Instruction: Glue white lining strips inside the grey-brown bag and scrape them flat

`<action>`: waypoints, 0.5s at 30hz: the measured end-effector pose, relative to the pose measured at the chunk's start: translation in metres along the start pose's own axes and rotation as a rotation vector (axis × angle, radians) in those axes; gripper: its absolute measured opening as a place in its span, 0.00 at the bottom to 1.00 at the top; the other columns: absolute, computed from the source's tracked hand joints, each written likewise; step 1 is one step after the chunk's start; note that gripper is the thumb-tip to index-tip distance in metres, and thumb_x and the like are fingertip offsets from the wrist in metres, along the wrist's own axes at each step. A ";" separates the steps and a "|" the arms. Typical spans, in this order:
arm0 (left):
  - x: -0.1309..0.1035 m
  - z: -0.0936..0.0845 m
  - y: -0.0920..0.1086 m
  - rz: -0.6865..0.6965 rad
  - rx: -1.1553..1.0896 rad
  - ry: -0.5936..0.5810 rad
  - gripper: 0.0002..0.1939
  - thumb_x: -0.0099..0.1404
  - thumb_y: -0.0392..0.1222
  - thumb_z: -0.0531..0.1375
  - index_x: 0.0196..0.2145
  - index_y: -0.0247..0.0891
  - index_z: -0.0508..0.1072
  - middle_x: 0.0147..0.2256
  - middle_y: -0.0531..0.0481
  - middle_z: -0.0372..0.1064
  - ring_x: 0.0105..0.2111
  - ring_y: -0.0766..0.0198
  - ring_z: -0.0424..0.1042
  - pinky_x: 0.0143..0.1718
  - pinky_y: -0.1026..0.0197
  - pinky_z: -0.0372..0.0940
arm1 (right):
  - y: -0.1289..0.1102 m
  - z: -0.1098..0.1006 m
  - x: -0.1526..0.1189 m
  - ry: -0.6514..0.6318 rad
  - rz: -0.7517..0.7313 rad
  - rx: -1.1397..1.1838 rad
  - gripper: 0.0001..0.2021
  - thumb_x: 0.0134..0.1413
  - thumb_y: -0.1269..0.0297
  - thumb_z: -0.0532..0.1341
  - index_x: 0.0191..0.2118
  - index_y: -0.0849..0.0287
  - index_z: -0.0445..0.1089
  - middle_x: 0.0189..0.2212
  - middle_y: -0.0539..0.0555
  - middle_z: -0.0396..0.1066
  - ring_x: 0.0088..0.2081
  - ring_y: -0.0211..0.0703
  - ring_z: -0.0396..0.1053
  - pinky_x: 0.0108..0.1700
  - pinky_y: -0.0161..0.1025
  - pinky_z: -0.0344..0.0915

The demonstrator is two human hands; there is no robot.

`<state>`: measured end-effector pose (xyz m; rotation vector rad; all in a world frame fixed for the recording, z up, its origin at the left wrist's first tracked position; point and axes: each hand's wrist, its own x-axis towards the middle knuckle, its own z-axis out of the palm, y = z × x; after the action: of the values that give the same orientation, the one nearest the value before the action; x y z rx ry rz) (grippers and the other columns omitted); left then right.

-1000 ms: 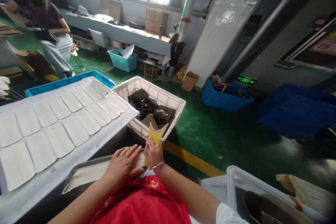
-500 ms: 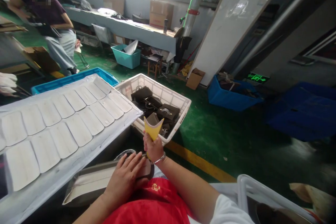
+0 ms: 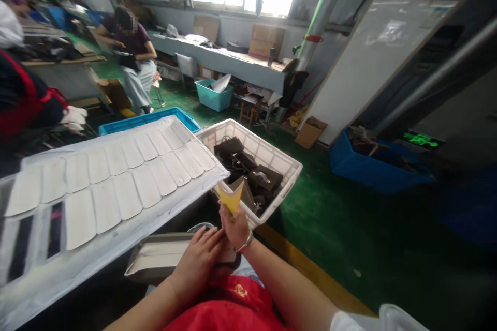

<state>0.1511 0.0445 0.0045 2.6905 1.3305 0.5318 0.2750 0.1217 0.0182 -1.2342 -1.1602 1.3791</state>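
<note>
In my lap lies a dark piece with a pale inner face [image 3: 157,258], which looks like part of a bag. My left hand [image 3: 204,251] rests flat on it, fingers stretched out. My right hand [image 3: 236,226] is closed round a yellow flat tool [image 3: 232,199] with a curved notch at its upper end, pointing up and away from me. The tool's lower part is hidden in the fist. Just behind my hands a clear ring-like object [image 3: 200,227] shows in part.
To the left, a white-covered table [image 3: 186,186] bears rows of pale panels [image 3: 106,207]. Beyond my hands stands a white crate [image 3: 289,165] of dark handbags [image 3: 266,178]. A blue bin [image 3: 361,165] sits at right. A seated person [image 3: 134,46] works at the back left.
My view has turned left, so the scene has shifted right and another person's red apron straps show at left. Both hands keep nearly the same pose on the bag piece and tool.
</note>
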 end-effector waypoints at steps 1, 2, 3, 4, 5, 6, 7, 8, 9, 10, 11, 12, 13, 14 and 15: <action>0.002 -0.003 0.005 -0.027 -0.032 -0.024 0.33 0.58 0.60 0.58 0.54 0.36 0.65 0.53 0.39 0.65 0.52 0.47 0.63 0.54 0.43 0.53 | -0.002 0.000 0.000 -0.028 0.002 -0.012 0.21 0.46 0.45 0.58 0.32 0.61 0.66 0.13 0.44 0.57 0.14 0.31 0.53 0.15 0.31 0.50; 0.004 -0.006 0.009 -0.056 -0.065 -0.047 0.34 0.56 0.61 0.58 0.54 0.36 0.65 0.53 0.39 0.65 0.52 0.46 0.63 0.54 0.41 0.53 | -0.004 0.001 0.001 -0.063 0.004 -0.024 0.21 0.46 0.44 0.58 0.29 0.61 0.65 0.12 0.44 0.56 0.13 0.31 0.52 0.14 0.31 0.48; 0.006 -0.009 0.012 -0.079 -0.097 -0.068 0.35 0.55 0.61 0.59 0.53 0.36 0.66 0.53 0.38 0.65 0.53 0.45 0.62 0.54 0.40 0.53 | -0.007 0.002 0.003 -0.103 0.004 -0.033 0.21 0.46 0.44 0.58 0.27 0.60 0.63 0.11 0.44 0.55 0.11 0.31 0.50 0.13 0.31 0.47; 0.005 -0.012 0.014 -0.094 -0.128 -0.081 0.35 0.54 0.60 0.60 0.53 0.35 0.66 0.53 0.38 0.64 0.53 0.44 0.62 0.54 0.40 0.52 | -0.010 0.003 0.006 -0.144 0.001 -0.043 0.21 0.47 0.43 0.57 0.27 0.60 0.62 0.12 0.44 0.57 0.11 0.31 0.50 0.13 0.31 0.46; 0.001 -0.017 0.013 -0.102 -0.160 -0.086 0.35 0.54 0.59 0.61 0.54 0.35 0.65 0.54 0.37 0.63 0.53 0.45 0.62 0.55 0.41 0.52 | -0.014 0.003 0.008 -0.183 -0.003 -0.064 0.22 0.47 0.42 0.57 0.27 0.59 0.61 0.13 0.45 0.59 0.10 0.31 0.51 0.12 0.31 0.47; -0.006 -0.023 0.011 -0.114 -0.190 -0.065 0.34 0.55 0.57 0.61 0.54 0.36 0.64 0.55 0.38 0.63 0.54 0.46 0.62 0.56 0.42 0.52 | -0.018 0.004 0.009 -0.222 0.001 -0.097 0.23 0.47 0.41 0.56 0.28 0.60 0.61 0.14 0.46 0.61 0.10 0.33 0.54 0.13 0.31 0.49; -0.017 -0.031 0.006 -0.147 -0.216 -0.015 0.32 0.57 0.55 0.60 0.55 0.37 0.64 0.55 0.39 0.62 0.54 0.48 0.62 0.57 0.43 0.52 | -0.023 0.003 0.007 -0.259 0.014 -0.134 0.24 0.48 0.40 0.55 0.29 0.60 0.62 0.14 0.48 0.63 0.11 0.34 0.57 0.14 0.32 0.52; -0.032 -0.040 -0.001 -0.216 -0.237 0.071 0.29 0.59 0.53 0.59 0.55 0.38 0.64 0.54 0.40 0.63 0.54 0.49 0.62 0.57 0.45 0.52 | -0.028 0.003 0.004 -0.290 0.036 -0.163 0.25 0.48 0.39 0.55 0.29 0.61 0.63 0.14 0.49 0.64 0.13 0.35 0.59 0.16 0.33 0.54; -0.051 -0.049 -0.010 -0.322 -0.258 0.181 0.26 0.61 0.52 0.57 0.54 0.40 0.64 0.53 0.41 0.65 0.53 0.51 0.63 0.56 0.46 0.53 | -0.034 0.003 -0.001 -0.314 0.064 -0.174 0.26 0.49 0.38 0.54 0.29 0.62 0.64 0.14 0.50 0.64 0.14 0.36 0.60 0.18 0.33 0.56; -0.072 -0.059 -0.019 -0.493 -0.275 0.304 0.22 0.63 0.50 0.54 0.53 0.41 0.66 0.52 0.42 0.66 0.52 0.52 0.64 0.55 0.48 0.56 | -0.039 0.003 -0.009 -0.333 0.098 -0.155 0.27 0.49 0.38 0.53 0.28 0.63 0.66 0.14 0.51 0.64 0.15 0.36 0.61 0.20 0.34 0.56; -0.093 -0.068 -0.030 -0.687 -0.305 0.430 0.19 0.63 0.50 0.53 0.49 0.40 0.69 0.48 0.42 0.69 0.48 0.52 0.68 0.51 0.49 0.60 | -0.043 0.004 -0.018 -0.348 0.134 -0.108 0.28 0.50 0.39 0.54 0.29 0.64 0.67 0.15 0.53 0.65 0.17 0.37 0.61 0.21 0.34 0.57; -0.112 -0.077 -0.040 -0.883 -0.380 0.483 0.19 0.63 0.52 0.53 0.47 0.39 0.70 0.46 0.43 0.70 0.41 0.54 0.71 0.45 0.52 0.65 | -0.046 0.007 -0.029 -0.361 0.168 -0.046 0.28 0.50 0.39 0.54 0.30 0.65 0.69 0.17 0.55 0.67 0.19 0.37 0.62 0.23 0.35 0.58; -0.129 -0.083 -0.048 -1.034 -0.503 0.474 0.21 0.62 0.53 0.53 0.47 0.38 0.69 0.46 0.42 0.70 0.32 0.58 0.73 0.36 0.56 0.67 | -0.048 0.011 -0.040 -0.381 0.202 0.015 0.28 0.51 0.40 0.54 0.32 0.66 0.70 0.20 0.56 0.69 0.20 0.38 0.63 0.25 0.36 0.59; -0.141 -0.088 -0.055 -1.140 -0.660 0.440 0.25 0.61 0.55 0.53 0.50 0.37 0.67 0.47 0.42 0.69 0.24 0.63 0.72 0.27 0.59 0.67 | -0.049 0.017 -0.050 -0.416 0.238 0.057 0.28 0.51 0.40 0.54 0.34 0.65 0.71 0.23 0.58 0.70 0.22 0.39 0.64 0.27 0.37 0.60; -0.148 -0.091 -0.060 -1.199 -0.839 0.375 0.28 0.61 0.57 0.53 0.53 0.38 0.64 0.49 0.42 0.68 0.19 0.67 0.69 0.21 0.61 0.64 | -0.048 0.023 -0.060 -0.458 0.266 0.071 0.28 0.51 0.40 0.53 0.35 0.65 0.72 0.24 0.59 0.71 0.23 0.41 0.65 0.28 0.38 0.61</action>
<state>-0.0078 -0.0412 0.0360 0.9085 1.8771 1.0608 0.2581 0.0668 0.0744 -1.0798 -1.2683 1.9583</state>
